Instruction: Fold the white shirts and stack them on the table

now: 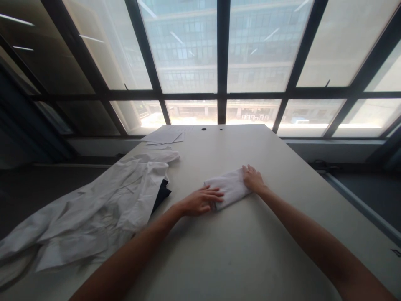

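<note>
A folded white cloth (231, 186) lies as a compact, slightly slanted rectangle on the white table (238, 242). On its left end rests my left hand (200, 201), fingers stretched out and a little apart over the fabric. My right hand (253, 179) lies against the cloth's right end, its fingers extended and somewhat apart. Neither hand lifts the cloth. What kind of cloth article it is does not show in its folded form.
To the left, a crumpled white garment (109, 205) spreads over the table's edge, with a dark blue cloth (161, 195) peeking out beneath it. Papers (163, 137) lie at the far left corner. Dark-framed windows (191, 46) stand behind the table.
</note>
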Demonstrator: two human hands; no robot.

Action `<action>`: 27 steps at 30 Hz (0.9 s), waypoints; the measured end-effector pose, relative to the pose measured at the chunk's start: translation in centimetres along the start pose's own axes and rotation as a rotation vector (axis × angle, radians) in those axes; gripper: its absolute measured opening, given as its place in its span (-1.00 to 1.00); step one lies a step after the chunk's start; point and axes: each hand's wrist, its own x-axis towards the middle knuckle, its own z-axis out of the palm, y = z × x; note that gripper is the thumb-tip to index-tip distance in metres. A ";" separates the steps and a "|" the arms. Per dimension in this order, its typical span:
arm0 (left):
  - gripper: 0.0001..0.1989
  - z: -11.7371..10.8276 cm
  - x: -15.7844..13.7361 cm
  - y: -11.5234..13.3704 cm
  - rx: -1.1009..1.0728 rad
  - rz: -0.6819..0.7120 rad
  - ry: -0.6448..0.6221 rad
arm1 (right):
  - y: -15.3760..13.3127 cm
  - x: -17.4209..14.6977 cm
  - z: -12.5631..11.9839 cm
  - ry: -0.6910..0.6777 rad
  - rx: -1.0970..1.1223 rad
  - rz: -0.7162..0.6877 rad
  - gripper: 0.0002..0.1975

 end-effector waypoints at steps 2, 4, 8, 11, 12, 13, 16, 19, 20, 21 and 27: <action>-0.67 0.0 0.1 -1.2 0.006 -0.170 0.165 | 0.9 -0.9 -0.5 0.074 -0.007 0.057 -0.42; -0.67 0.6 0.6 -2.0 0.075 -0.374 0.403 | 1.0 -1.8 -0.9 0.185 0.017 0.072 -0.44; -0.60 2.7 2.1 -1.5 0.233 -0.411 0.579 | -1.5 -3.5 -1.1 0.311 0.110 -0.103 -0.46; -0.50 4.8 3.4 -0.7 0.343 -0.281 0.397 | -5.0 -4.7 -0.5 0.189 0.165 -0.340 -0.46; -0.44 5.4 3.7 -0.5 0.373 -0.279 0.341 | -5.9 -5.0 -0.2 0.137 0.166 -0.393 -0.46; -0.39 6.0 3.9 -0.5 0.398 -0.293 0.299 | -6.7 -5.2 0.1 0.092 0.161 -0.428 -0.46; -0.33 6.9 4.0 -0.8 0.437 -0.362 0.225 | -7.1 -5.1 0.5 0.034 0.124 -0.432 -0.44; -0.31 6.8 3.8 -0.9 0.421 -0.425 0.181 | -5.6 -4.2 0.4 0.015 0.090 -0.374 -0.41; -0.30 6.7 3.7 -0.9 0.409 -0.449 0.172 | -4.9 -3.8 0.4 0.000 0.082 -0.347 -0.40; -0.29 6.6 3.7 -0.8 0.395 -0.471 0.166 | -4.2 -3.3 0.4 -0.019 0.077 -0.317 -0.39; -0.22 6.4 3.7 -1.4 0.275 -0.612 0.231 | 0.3 -0.6 0.6 -0.029 0.180 -0.052 -0.39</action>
